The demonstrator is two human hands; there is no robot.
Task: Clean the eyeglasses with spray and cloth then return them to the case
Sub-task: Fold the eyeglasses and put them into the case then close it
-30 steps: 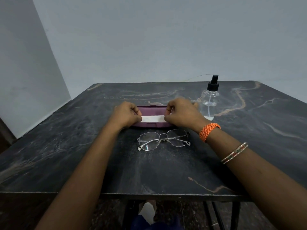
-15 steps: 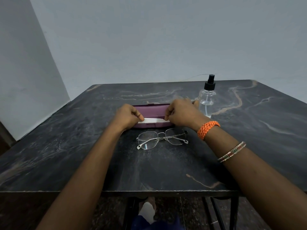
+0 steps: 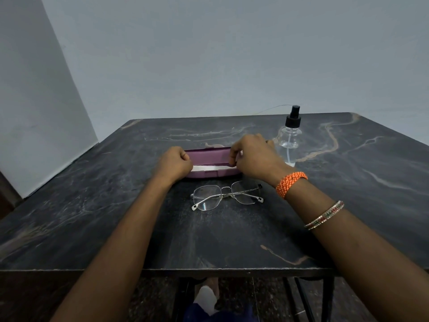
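— On the dark marble table (image 3: 92, 205), seen from the head camera, what lies nearest the person?

— Eyeglasses (image 3: 227, 194), thin metal frame, arms folded, lenses clear. They rest flat on the table, touched by neither hand, just in front of the case.

— And the case?

— A purple case (image 3: 206, 156), lid up, standing open just behind the eyeglasses. A white cloth (image 3: 209, 168) stretches along its opening, from one hand to the other.

— How do the hands sit?

— The left hand (image 3: 175, 162) is at the left end of the case, fingers curled into a fist over the end of the cloth, gripping it. The right hand (image 3: 251, 156) is at the right end, fingers bent down and pinching the other end of the cloth against the edge of the case.

— Where is the spray?

— A clear spray bottle (image 3: 289, 138) with a black pump top stands upright behind and to the right of the right hand, near it; whether they touch I cannot tell.

— Anything on the arms?

— An orange woven band (image 3: 291, 183) on the right wrist, and bangles (image 3: 323, 214) further up that forearm.
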